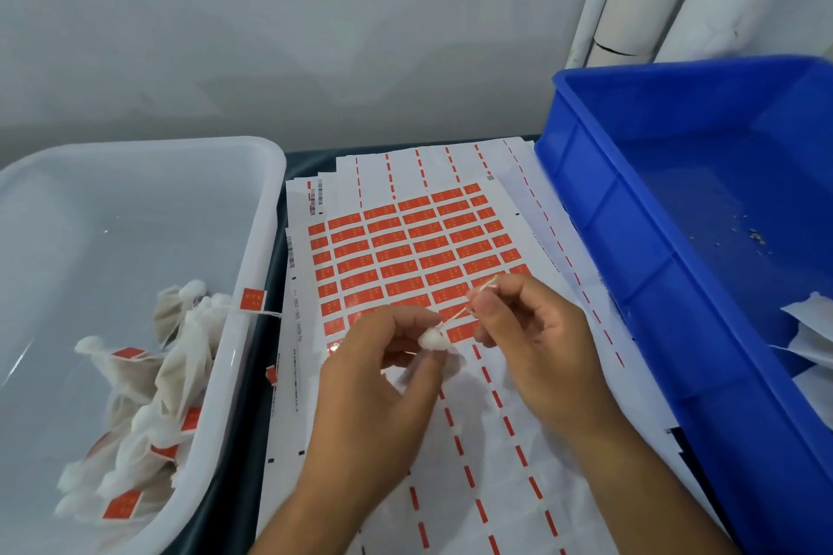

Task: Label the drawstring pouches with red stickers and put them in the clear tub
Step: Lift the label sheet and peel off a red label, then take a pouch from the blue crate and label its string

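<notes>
Fingers [484, 306] of both hands curled round pouch [433, 337] and drawstring [459, 313].

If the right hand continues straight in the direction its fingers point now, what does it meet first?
The right hand points left, pinching the drawstring. First it would likely meet the left hand gripping the pouch, though depth is unclear.

Probably a small packing workshop: sticker sheets [419, 248], a blue crate [676, 284] and a clear tub [252, 239] crowd the bench.
</notes>
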The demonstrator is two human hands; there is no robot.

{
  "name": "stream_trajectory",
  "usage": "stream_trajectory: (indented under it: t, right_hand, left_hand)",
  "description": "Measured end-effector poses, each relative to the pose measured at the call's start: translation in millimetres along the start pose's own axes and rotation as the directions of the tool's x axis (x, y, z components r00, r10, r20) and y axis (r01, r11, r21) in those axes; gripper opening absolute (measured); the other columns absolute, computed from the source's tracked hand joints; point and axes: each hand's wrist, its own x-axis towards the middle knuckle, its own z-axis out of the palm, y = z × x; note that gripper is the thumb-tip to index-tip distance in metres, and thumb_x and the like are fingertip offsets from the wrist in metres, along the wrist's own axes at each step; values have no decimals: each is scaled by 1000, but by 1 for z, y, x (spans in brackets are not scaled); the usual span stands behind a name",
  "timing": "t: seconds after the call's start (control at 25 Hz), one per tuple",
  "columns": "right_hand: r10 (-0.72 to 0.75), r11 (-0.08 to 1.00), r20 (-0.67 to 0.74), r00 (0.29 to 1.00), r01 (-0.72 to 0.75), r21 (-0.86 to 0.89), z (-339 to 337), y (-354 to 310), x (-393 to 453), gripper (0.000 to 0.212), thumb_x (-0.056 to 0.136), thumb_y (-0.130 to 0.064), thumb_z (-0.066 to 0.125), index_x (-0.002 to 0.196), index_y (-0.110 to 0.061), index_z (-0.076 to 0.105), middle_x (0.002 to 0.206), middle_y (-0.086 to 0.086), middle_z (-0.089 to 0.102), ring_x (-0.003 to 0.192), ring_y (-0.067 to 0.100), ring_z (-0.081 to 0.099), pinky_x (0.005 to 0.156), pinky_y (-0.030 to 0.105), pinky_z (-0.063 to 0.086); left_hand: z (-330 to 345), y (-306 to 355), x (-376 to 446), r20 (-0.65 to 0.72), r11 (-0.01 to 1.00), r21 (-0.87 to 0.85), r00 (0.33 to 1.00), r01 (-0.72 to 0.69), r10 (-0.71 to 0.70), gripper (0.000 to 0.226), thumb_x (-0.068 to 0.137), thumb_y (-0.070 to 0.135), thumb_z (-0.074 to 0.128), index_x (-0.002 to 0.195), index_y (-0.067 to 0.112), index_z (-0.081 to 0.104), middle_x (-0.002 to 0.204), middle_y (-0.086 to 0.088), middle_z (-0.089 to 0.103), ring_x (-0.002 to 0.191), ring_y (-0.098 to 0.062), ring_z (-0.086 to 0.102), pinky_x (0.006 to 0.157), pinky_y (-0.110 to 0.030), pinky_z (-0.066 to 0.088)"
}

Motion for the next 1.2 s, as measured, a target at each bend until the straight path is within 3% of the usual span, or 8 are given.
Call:
stream_trajectory:
  t: [0.2,0.32,0.48,0.56,0.72,0.88,1.04,1.2]
  right_hand:
    - [35,999,-13,999,-34,19,4,-1,4,38,94,-59,46,126,-41,55,112,-19,70,93,15,74,75,17,57]
    - [36,999,-57,998,-35,23,3,2,5,35,96,-55,44,122,-36,58,105,-17,72,89,15,74,74,17,57]
    - [46,999,-59,997,-46,13,4,3,3,33,96,-54,46,121,-36,59,106,-18,72,89,15,73,73,17,58]
    - [57,998,-60,997,-58,-4,5,3,2,31,95,-55,47,119,-40,59,107,-18,71,90,14,73,73,17,58]
    - [65,996,-74,995,-70,-58,7,7,2,20,95,-58,48,112,-52,57,107,-21,71,91,11,73,74,17,58]
    - [96,986,-55,994,-102,-132,12,12,1,18,99,-54,52,116,-49,57,113,-26,68,99,6,71,83,27,62]
    - [33,936,-55,998,-50,-349,11,-11,-6,24,98,-51,57,120,-43,57,119,-31,65,106,-1,67,90,17,56]
    - [-111,771,-89,990,29,-636,-14,-69,-30,34,90,-63,43,119,-47,49,119,-28,56,96,-9,58,80,7,44]
  left_hand:
    - [-81,18,7,-242,985,46,955,-165,171,33,88,44,76,116,44,59,100,17,72,83,-6,73,69,-16,57]
    - [-158,-31,47,-303,991,132,951,-24,64,45,90,45,71,130,34,58,111,-2,70,97,-30,70,88,-51,57]
    - [-213,-81,72,-409,956,222,909,189,-85,35,95,38,65,119,16,53,112,-18,63,103,-24,64,98,-50,49]
    - [-214,-82,67,-414,927,287,904,243,-109,35,92,46,68,115,25,53,109,-11,61,105,-31,64,98,-54,49]
    - [-178,-38,33,-465,925,358,883,130,56,48,79,84,53,116,53,55,114,20,59,100,-3,60,95,-43,51]
    - [-85,10,-10,-127,908,351,948,-231,291,34,92,71,45,123,56,47,122,30,57,107,7,60,80,-7,49]
    - [-11,-17,-18,280,811,582,950,-56,-135,72,85,84,34,146,60,4,165,26,5,153,-11,16,122,-46,22]
    - [3,-47,-15,268,792,609,947,-26,-175,77,84,82,38,151,51,16,166,24,4,156,-11,5,122,-43,4]
